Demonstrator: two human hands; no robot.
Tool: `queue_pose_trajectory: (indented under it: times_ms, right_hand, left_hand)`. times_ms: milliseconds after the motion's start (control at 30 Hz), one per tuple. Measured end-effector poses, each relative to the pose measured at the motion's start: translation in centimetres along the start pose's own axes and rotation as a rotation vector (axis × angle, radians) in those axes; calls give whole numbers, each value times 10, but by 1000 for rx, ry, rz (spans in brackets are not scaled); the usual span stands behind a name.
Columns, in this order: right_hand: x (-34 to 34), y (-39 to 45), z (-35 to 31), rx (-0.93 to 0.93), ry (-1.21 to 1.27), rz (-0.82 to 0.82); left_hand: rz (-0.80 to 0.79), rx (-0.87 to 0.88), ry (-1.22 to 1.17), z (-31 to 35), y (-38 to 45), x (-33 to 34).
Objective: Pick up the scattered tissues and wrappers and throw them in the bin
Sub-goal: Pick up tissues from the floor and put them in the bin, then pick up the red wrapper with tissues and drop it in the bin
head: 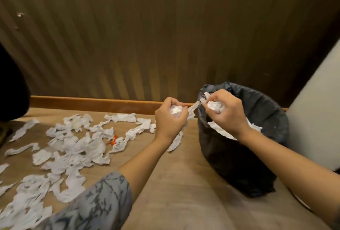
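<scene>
Far to the left of the two grips, torn white tissues [70, 148] lie scattered over the matte tan floor [174, 183], thin, crumpled and ragged-edged, some twisted into long strips. A small orange wrapper [113, 140] sits among them, nearer the left hand. A patterned grey sleeve [99, 205] covers the left upper arm below that litter. Between the scatter and the bin a bare stretch of floor lies under both forearms. Behind, a wooden skirting board [92, 102] edges a ribbed brown wall [165, 36].

The left hand [170, 121] is curled tight around a white tissue wad [175, 111], with a long crumpled tail hanging below the wrist. It hovers just left of the bin's rim, level with it.

The right hand [227, 113] is closed on a second tissue ball [214, 107], loose ends poking from the fingers, directly above the bin's open mouth. The bin [239, 165] is round, lined with a wrinkled, glossy black bag [266, 111], and already holds white tissue beneath the right wrist. Right of it, a smooth pale surface [316, 110] stands close beside the rim.
</scene>
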State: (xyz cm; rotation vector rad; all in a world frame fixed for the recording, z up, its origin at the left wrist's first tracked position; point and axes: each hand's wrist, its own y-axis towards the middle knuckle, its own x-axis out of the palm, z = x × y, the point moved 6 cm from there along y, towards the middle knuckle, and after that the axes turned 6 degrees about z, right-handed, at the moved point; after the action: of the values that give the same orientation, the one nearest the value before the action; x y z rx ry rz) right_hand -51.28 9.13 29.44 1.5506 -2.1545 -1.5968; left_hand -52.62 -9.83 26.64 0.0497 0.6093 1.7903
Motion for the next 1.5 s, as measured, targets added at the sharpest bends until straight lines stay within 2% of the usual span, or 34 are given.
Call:
queue_pose_trajectory:
  times_ms: [200,400,500,600,767,933,1033,1167,1367,1500]
  right_hand:
    - [-49,-12,54,302,-64,154]
    - [-58,-23,82,534,-13,198]
    - [-58,-21,84,564,-24,226]
    - [-50,-11,75,558,37,233]
    - [3,12,30,447,176,114]
    - [85,25,-46,264,329,-112]
    - [133,29,-96,178,419,-246]
    - [187,24,-165,109,577,-330]
    - [253,-23,-267,-10,740,-556]
    - [288,-66,-324,-166,772,-741]
  left_hand:
    - [-62,-113,-191,38,14,83]
    - [-28,-433,-276,39,12,136]
    - [-26,-453,-300,38,16,138]
    - [-3,-381,-284,33,25,121]
    - [-16,-259,-154,13,39,47]
    - [-3,-266,-12,-24,37,-74]
    - [99,-320,59,-43,25,-151]
    - [281,-426,65,-62,-8,-245]
    - [449,-544,163,-79,-99,-362]
    - [573,-658,197,-95,-163,-428]
